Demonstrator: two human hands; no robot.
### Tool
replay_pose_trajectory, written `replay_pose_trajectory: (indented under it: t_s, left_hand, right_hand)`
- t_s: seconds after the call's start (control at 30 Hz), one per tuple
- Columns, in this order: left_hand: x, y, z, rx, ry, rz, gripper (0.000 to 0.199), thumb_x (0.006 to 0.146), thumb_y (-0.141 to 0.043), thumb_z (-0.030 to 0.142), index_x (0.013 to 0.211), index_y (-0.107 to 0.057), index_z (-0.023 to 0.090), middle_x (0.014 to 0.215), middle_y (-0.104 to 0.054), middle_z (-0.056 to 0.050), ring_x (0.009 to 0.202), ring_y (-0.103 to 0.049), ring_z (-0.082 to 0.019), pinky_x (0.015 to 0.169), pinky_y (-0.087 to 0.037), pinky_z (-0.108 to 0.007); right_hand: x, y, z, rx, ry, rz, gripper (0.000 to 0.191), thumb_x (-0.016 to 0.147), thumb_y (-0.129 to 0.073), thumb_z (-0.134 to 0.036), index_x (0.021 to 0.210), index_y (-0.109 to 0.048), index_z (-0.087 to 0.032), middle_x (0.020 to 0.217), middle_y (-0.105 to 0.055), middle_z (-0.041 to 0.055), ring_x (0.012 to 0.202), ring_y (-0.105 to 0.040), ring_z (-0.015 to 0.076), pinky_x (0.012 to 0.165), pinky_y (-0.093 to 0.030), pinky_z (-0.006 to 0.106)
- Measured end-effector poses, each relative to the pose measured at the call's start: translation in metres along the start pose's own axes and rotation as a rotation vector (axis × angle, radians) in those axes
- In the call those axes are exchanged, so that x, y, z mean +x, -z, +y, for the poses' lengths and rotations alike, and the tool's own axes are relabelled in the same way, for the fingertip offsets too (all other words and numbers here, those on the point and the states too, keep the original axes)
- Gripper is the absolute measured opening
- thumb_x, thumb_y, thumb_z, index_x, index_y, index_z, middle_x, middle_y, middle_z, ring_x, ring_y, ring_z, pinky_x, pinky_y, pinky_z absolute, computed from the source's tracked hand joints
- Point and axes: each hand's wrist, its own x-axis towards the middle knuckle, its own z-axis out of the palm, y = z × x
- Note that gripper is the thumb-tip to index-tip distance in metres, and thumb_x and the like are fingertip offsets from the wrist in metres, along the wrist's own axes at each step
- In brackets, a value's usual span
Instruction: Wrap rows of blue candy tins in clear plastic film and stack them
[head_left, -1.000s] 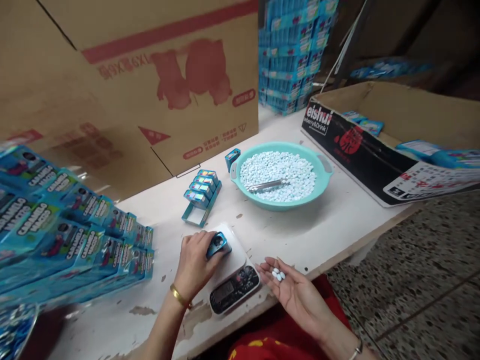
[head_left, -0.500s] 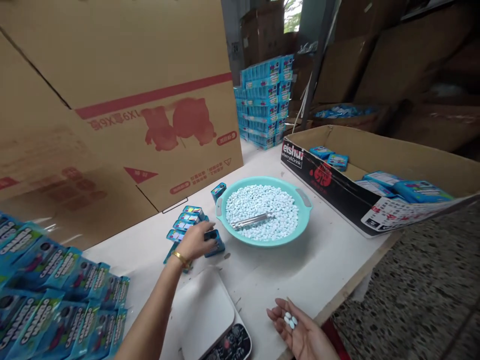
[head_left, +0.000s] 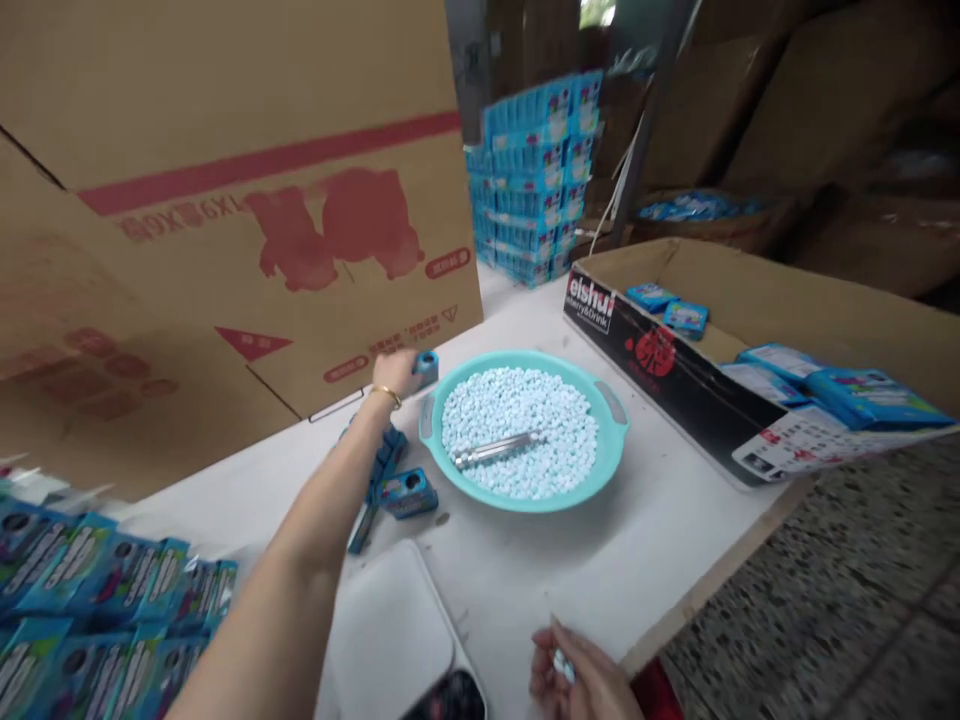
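Observation:
My left hand (head_left: 397, 372), a gold bracelet on its wrist, reaches beside the big carton and closes on a small blue candy box (head_left: 427, 366) at the left of the turquoise bowl (head_left: 525, 500). The bowl holds a heap of pale blue candies (head_left: 540, 412), with metal tongs (head_left: 495, 450) lying across them. Near the table's front edge, my right hand (head_left: 574, 675) curls around a few candies (head_left: 563, 664) that peek out between its fingers. Another blue candy box (head_left: 407, 494) stands in front of the bowl, next to more boxes (head_left: 385, 452) partly hidden by my left forearm.
A white scale (head_left: 394, 630) lies at the front. Blue candy packs (head_left: 112, 590) fill the left side, and a large carton (head_left: 247, 230) walls the back left. Packaged boxes (head_left: 525, 190) are stacked behind. An open cardboard tray (head_left: 675, 385) with blue packs stands at right.
My left hand has moved away from the front boxes to the box behind them, near the carton. My right hand's fingers have curled in over the candies. The view has shifted slightly.

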Motion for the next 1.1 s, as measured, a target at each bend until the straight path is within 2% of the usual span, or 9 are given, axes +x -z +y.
replay_pose_trajectory:
  t_s: [0.13, 0.23, 0.3, 0.4, 0.57, 0.7, 0.8, 0.97, 1.1]
  left_hand:
    - [-0.087, 0.061, -0.02, -0.115, -0.039, 0.189, 0.05, 0.089, -0.052, 0.036, 0.13, -0.048, 0.008, 0.122, -0.058, -0.007, 0.111, -0.056, -0.021, 0.093, -0.044, -0.037]
    - [-0.183, 0.091, -0.02, -0.231, -0.325, 0.299, 0.043, 0.085, -0.06, 0.043, 0.119, -0.059, 0.017, 0.103, -0.066, -0.002, 0.086, -0.062, -0.016, 0.074, -0.051, -0.033]
    - [-0.245, 0.087, -0.011, -0.242, -0.362, 0.204, 0.04, 0.084, -0.061, 0.041, 0.118, -0.06, 0.02, 0.098, -0.069, -0.004, 0.078, -0.063, -0.017, 0.068, -0.052, -0.032]
    - [-0.307, 0.054, 0.003, -0.202, -0.302, 0.037, 0.036, 0.088, -0.056, 0.039, 0.117, -0.058, 0.018, 0.1, -0.069, -0.008, 0.087, -0.064, -0.021, 0.078, -0.051, -0.038]
    - [-0.335, 0.009, 0.004, -0.198, -0.232, -0.052, 0.037, 0.089, -0.055, 0.041, 0.118, -0.056, 0.017, 0.103, -0.068, -0.008, 0.091, -0.062, -0.022, 0.087, -0.047, -0.04]
    - [-0.35, 0.015, 0.016, -0.197, -0.231, 0.115, 0.053, 0.083, -0.063, 0.044, 0.127, -0.051, 0.018, 0.121, -0.061, -0.013, 0.107, -0.057, -0.028, 0.09, -0.045, -0.044]
    - [-0.373, 0.015, 0.057, -0.321, -0.264, 0.229, 0.037, 0.086, -0.061, 0.033, 0.119, -0.054, 0.018, 0.11, -0.062, -0.011, 0.099, -0.057, -0.023, 0.083, -0.048, -0.038]
    - [-0.406, -0.029, 0.136, -0.512, -0.442, -0.047, 0.026, 0.092, -0.047, 0.02, 0.116, -0.053, 0.011, 0.104, -0.06, -0.011, 0.09, -0.057, -0.018, 0.076, -0.051, -0.03]
    - [-0.416, -0.054, 0.155, -0.467, -0.403, -0.147, 0.022, 0.093, -0.045, 0.019, 0.112, -0.055, 0.014, 0.104, -0.058, -0.01, 0.088, -0.057, -0.019, 0.071, -0.052, -0.03]
  right_hand:
    - [-0.015, 0.002, -0.011, -0.008, 0.033, -0.051, 0.046, 0.055, -0.087, -0.047, 0.078, -0.066, -0.012, 0.066, -0.063, 0.0033, 0.057, -0.058, 0.0118, 0.044, -0.04, 0.018]
    - [-0.019, 0.007, -0.015, -0.021, 0.026, -0.086, 0.045, 0.059, -0.086, -0.046, 0.081, -0.066, -0.012, 0.069, -0.063, 0.0038, 0.058, -0.056, 0.0108, 0.046, -0.04, 0.018]
    - [-0.02, 0.01, -0.016, -0.037, 0.028, -0.1, 0.045, 0.059, -0.085, -0.046, 0.082, -0.066, -0.011, 0.07, -0.063, 0.0039, 0.058, -0.056, 0.0104, 0.047, -0.04, 0.017]
    - [-0.021, 0.014, -0.015, -0.056, 0.05, -0.104, 0.048, 0.057, -0.086, -0.047, 0.082, -0.067, -0.011, 0.07, -0.063, 0.0037, 0.058, -0.055, 0.01, 0.046, -0.041, 0.017]
    - [-0.015, 0.022, -0.012, -0.077, 0.102, -0.146, 0.041, 0.061, -0.084, -0.042, 0.083, -0.068, -0.011, 0.07, -0.064, 0.0037, 0.057, -0.058, 0.0093, 0.046, -0.042, 0.015]
    - [-0.023, 0.023, -0.014, -0.033, 0.026, -0.159, 0.02, 0.077, -0.073, -0.029, 0.084, -0.067, -0.01, 0.081, -0.069, 0.0089, 0.072, -0.066, 0.0128, 0.058, -0.053, 0.016]
    - [-0.043, 0.016, -0.008, 0.05, -0.119, -0.22, 0.014, 0.087, -0.059, -0.022, 0.089, -0.067, -0.01, 0.097, -0.07, 0.0127, 0.094, -0.067, 0.0169, 0.078, -0.057, 0.024]
    - [-0.077, 0.011, 0.016, 0.117, -0.3, -0.326, 0.024, 0.095, -0.049, -0.028, 0.1, -0.065, -0.012, 0.097, -0.07, 0.008, 0.093, -0.067, 0.0162, 0.087, -0.056, 0.03]
    - [-0.085, 0.017, 0.024, 0.108, -0.315, -0.333, 0.024, 0.094, -0.051, -0.03, 0.099, -0.065, -0.012, 0.098, -0.07, 0.0088, 0.098, -0.066, 0.0194, 0.088, -0.056, 0.033]
